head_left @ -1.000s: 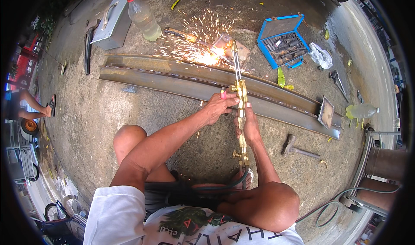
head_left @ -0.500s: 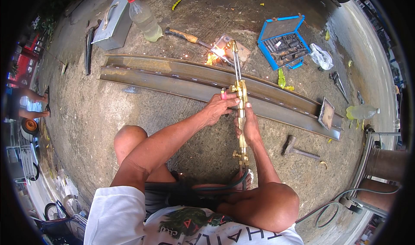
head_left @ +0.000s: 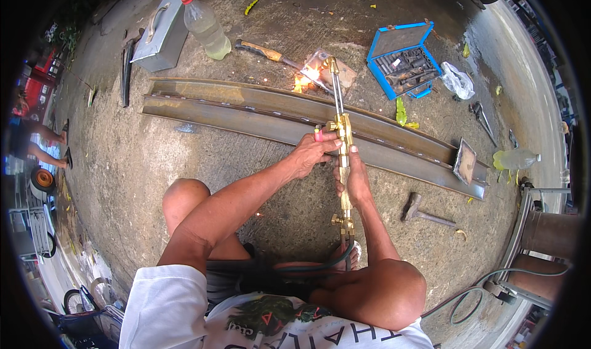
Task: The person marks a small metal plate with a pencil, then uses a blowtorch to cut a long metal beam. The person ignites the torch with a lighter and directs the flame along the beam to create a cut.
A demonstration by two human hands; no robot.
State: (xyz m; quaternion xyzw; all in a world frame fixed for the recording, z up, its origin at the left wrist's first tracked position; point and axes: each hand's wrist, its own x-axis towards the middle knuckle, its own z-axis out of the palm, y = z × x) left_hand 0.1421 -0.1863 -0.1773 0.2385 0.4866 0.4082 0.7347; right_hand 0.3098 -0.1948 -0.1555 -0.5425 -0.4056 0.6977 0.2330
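A brass cutting torch [head_left: 346, 201] stands out in front of me, its bent tip over the far side of the steel beam [head_left: 258, 116]. Around its handle, my right hand [head_left: 357, 179] is closed, thumb along the side. My left hand [head_left: 306, 157] pinches a small pink lighter [head_left: 318, 133], and its fingers reach against the torch by the brass valve. Bright orange flame and sparks [head_left: 306, 79] burn beside the torch tip. They partly hide a flat metal plate [head_left: 345, 75] and the end of a wooden-handled tool [head_left: 261, 50] on the concrete.
Behind the beam are a grey metal box [head_left: 161, 38], a red-capped bottle [head_left: 208, 30] and a blue socket case [head_left: 403, 59]. A hammer [head_left: 425, 211] lies to the right. A square plate [head_left: 465, 161] rests on the beam's right end. Hoses [head_left: 468, 296] run at lower right.
The flame has changed shape slightly and shows fewer sparks. At the far left, a person's legs have shifted a little. My hands and the torch have hardly moved.
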